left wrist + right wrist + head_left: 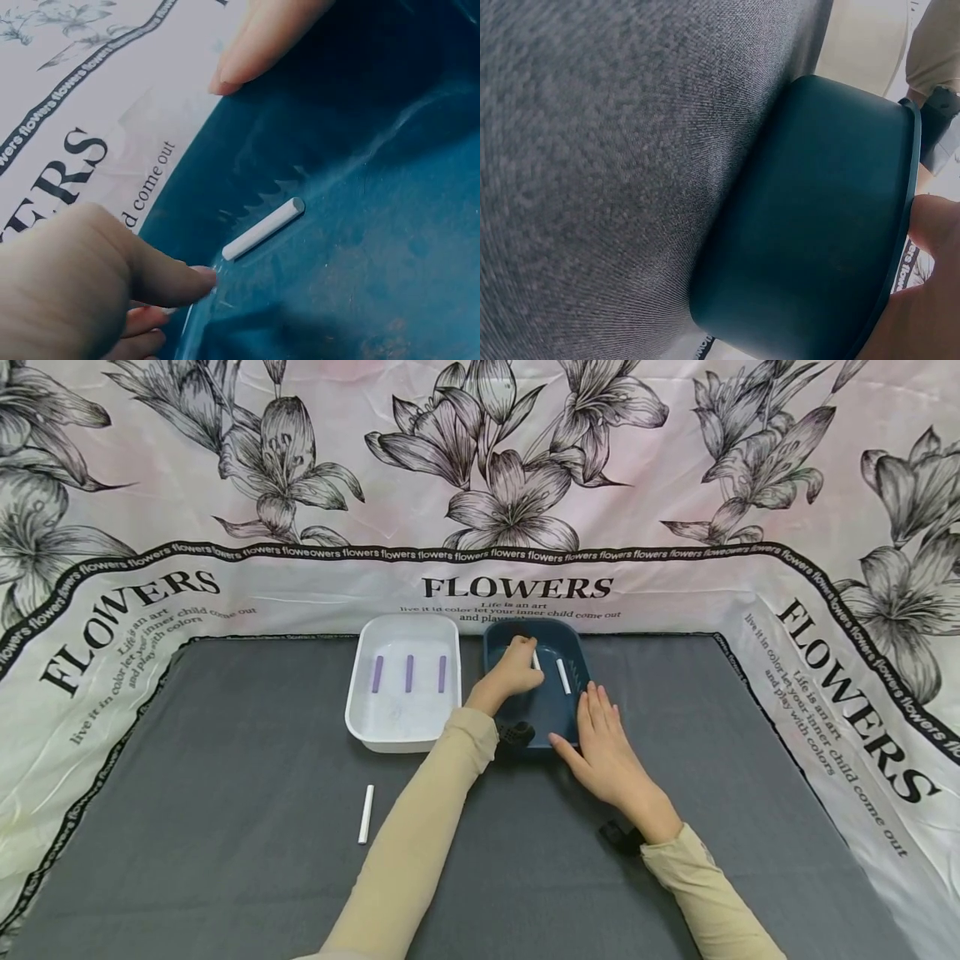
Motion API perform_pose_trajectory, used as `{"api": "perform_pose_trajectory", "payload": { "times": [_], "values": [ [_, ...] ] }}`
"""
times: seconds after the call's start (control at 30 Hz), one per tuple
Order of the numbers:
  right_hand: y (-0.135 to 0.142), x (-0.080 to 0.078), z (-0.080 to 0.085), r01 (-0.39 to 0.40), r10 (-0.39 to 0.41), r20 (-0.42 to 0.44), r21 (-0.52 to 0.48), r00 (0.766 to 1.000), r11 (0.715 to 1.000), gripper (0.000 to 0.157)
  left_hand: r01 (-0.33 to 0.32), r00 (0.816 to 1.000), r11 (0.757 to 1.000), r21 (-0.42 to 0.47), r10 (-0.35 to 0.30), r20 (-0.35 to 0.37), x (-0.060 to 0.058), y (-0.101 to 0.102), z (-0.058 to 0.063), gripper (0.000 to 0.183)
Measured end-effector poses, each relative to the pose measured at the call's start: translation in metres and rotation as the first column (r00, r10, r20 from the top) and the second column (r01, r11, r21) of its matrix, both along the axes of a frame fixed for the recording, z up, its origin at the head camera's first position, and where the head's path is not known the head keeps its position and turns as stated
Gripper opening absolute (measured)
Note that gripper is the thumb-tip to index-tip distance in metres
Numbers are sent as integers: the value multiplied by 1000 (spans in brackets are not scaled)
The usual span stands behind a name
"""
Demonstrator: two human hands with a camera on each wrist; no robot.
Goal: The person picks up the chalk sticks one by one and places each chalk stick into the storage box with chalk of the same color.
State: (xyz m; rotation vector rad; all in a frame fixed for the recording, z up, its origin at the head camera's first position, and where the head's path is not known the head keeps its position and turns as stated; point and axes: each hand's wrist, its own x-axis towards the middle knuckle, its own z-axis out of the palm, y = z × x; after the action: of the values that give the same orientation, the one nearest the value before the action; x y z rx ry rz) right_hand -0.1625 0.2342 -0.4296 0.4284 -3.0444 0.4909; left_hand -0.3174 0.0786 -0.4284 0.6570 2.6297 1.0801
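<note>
My left hand (514,670) reaches into the dark blue basin (536,722), thumb and fingers pinching a white chalk stick (536,660) that they partly cover. Another white chalk (262,229) lies on the basin floor just past the thumb in the left wrist view. With fingers extended, my right hand (609,756) rests along the basin's right rim; its thumb touches the near edge. In the right wrist view, the outer wall of the basin (802,225) fills the middle.
To the left stands a white basin (405,735) holding three purple chalk sticks (409,674), set apart in a row. One white chalk stick (365,814) lies on the grey cloth (225,793), left of my left forearm. A flower-printed border (517,589) runs behind both basins.
</note>
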Motion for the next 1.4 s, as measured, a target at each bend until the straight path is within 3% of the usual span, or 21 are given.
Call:
{"api": "perform_pose_trajectory", "payload": {
  "times": [0.2,0.37,0.6,1.4],
  "values": [
    [0,-1,-2,-3,3,-6,0,1000,1000,86,52,998,992,-117,-57,-41,0,3,-3,65],
    [0,-1,-2,-3,3,-14,-2,1000,1000,86,26,999,985,-172,-33,-37,2,4,-5,66],
    [0,0,-3,-1,1,-25,-5,1000,1000,86,-5,999,983,-184,-1,-34,6,4,-4,63],
    [0,-1,-3,6,-6,-14,-5,1000,1000,86,-10,999,977,-211,1,-41,5,6,-3,66]
  ]
}}
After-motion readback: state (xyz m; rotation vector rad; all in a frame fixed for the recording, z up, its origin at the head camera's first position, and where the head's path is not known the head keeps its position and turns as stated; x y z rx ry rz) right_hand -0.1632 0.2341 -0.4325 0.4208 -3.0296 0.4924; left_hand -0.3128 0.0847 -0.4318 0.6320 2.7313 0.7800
